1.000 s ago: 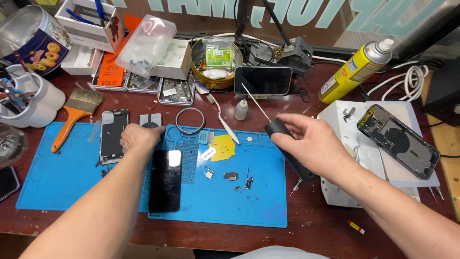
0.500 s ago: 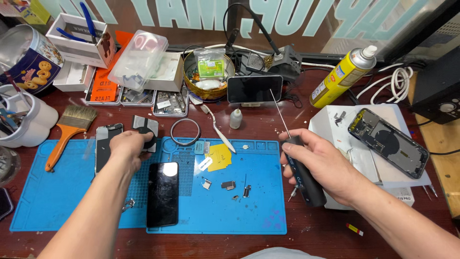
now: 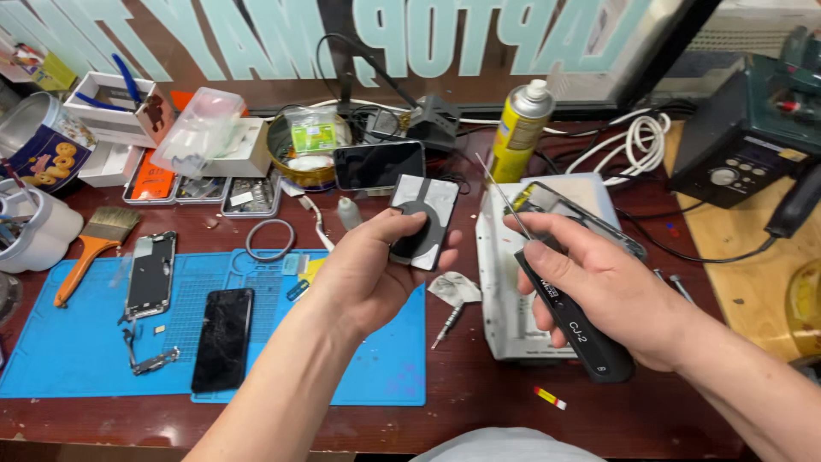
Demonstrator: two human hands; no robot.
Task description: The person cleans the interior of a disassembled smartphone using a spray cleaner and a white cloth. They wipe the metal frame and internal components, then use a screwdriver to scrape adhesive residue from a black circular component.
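Left hand (image 3: 368, 278) is up over the blue mat (image 3: 77, 351), clamped on a small flat panel (image 3: 425, 221): grey rectangle with a dark round coil in the middle, thumb pressing the disc, fingers behind. It looks thin, light and probably bendy, so I'd say edges are the safe place to hold it, not the coil face.

Right hand (image 3: 611, 287) is wrapped around a black screwdriver (image 3: 564, 312), long thin bit pointing to about 11 o'clock, above the white box (image 3: 505, 299). Smooth stiff handle, easy grip mid-body, though that bit looks easy to bend.

From the panel: cracked black phone (image 3: 223, 338) at 8 o'clock on the mat, open phone frame (image 3: 152, 274) at 9. Yellow spray can (image 3: 519, 130) with white cap stands at 1 o'clock. Round tin (image 3: 304, 158) with a green-labelled baggie in it at 11. Blue cookie tin (image 3: 43, 145) far out at 10, next to an orange-handled brush (image 3: 94, 248). Big pale lettering runs along the window behind, at 12.
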